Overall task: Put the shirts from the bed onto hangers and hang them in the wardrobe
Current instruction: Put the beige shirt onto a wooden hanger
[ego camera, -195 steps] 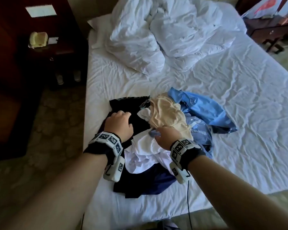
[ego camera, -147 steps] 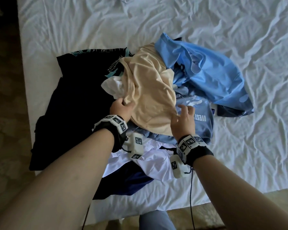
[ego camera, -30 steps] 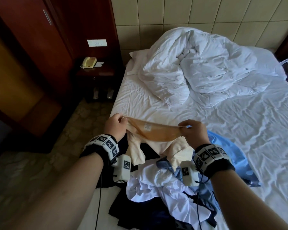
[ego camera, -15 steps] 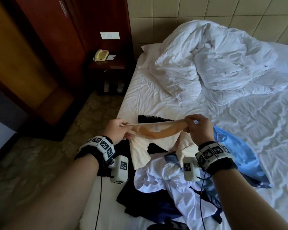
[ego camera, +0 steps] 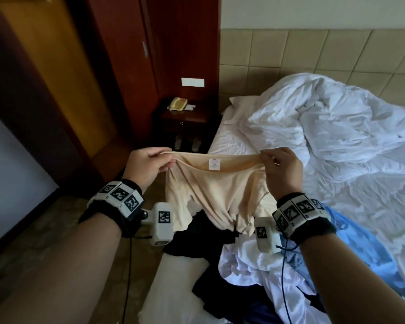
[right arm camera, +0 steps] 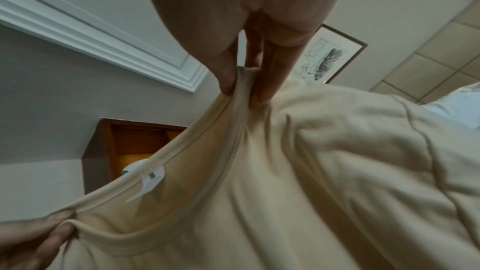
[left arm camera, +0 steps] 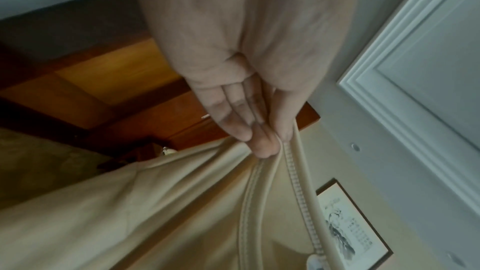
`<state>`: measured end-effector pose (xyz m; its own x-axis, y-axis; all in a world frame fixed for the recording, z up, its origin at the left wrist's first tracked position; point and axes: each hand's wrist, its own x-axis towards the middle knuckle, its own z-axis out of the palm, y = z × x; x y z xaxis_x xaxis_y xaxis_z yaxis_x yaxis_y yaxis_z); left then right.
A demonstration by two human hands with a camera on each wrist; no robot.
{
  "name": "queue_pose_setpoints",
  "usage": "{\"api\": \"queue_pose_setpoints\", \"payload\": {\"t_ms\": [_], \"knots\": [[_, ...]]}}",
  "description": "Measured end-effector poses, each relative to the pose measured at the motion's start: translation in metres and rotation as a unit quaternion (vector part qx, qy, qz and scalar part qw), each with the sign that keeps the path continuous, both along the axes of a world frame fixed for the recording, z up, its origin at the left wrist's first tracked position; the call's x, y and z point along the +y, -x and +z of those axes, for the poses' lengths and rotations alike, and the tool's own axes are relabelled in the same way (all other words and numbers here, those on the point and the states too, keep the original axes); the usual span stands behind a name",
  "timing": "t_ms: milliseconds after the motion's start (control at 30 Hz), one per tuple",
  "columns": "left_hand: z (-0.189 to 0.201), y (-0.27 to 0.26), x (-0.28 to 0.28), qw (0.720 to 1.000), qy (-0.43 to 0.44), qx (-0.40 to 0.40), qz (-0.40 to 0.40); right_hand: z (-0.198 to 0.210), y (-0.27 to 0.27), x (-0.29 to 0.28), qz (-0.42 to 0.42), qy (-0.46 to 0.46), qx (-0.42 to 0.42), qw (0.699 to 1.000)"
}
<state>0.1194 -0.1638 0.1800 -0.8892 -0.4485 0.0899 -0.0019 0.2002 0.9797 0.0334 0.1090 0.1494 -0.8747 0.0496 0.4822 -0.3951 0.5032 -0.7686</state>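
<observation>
Now left hand (ego camera: 147,166) and right hand (ego camera: 281,168) pinch the beige shirt (ego camera: 216,195) collar, stretched taut above the bed (ego camera: 243,146).

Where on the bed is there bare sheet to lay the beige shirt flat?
Bare white sheet lies between the crumpled white duvet and the beige shirt; more near the left bed edge. The heap of dark, white and blue clothes crowds the near corner.
</observation>
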Motion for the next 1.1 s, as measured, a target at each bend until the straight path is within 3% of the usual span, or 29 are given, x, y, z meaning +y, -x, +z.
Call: {"api": "queue_pose_setpoints", "payload": {"t_ms": [267,433,633,800,1100], "knots": [[0.013,-0.088,-0.079,0.989,0.08,0.031,0.124,0.004,-0.056,-0.099,0.065,-0.01,-0.014,0.998],[0.013,-0.133,-0.125,0.974,0.14,-0.003,0.179,0.001,-0.08,-0.158,0.118,-0.024,-0.023,0.992],[-0.011,-0.171,-0.172,0.955,0.13,-0.043,0.262,-0.016,-0.097,-0.223,0.196,-0.024,-0.06,0.979],[-0.034,-0.196,-0.192,0.928,0.155,-0.094,0.325,-0.036,-0.102,-0.269,0.265,-0.036,-0.108,0.958],[-0.053,-0.259,-0.218,0.849,0.209,-0.175,0.452,-0.053,-0.126,-0.367,0.405,-0.053,-0.147,0.901]]}}
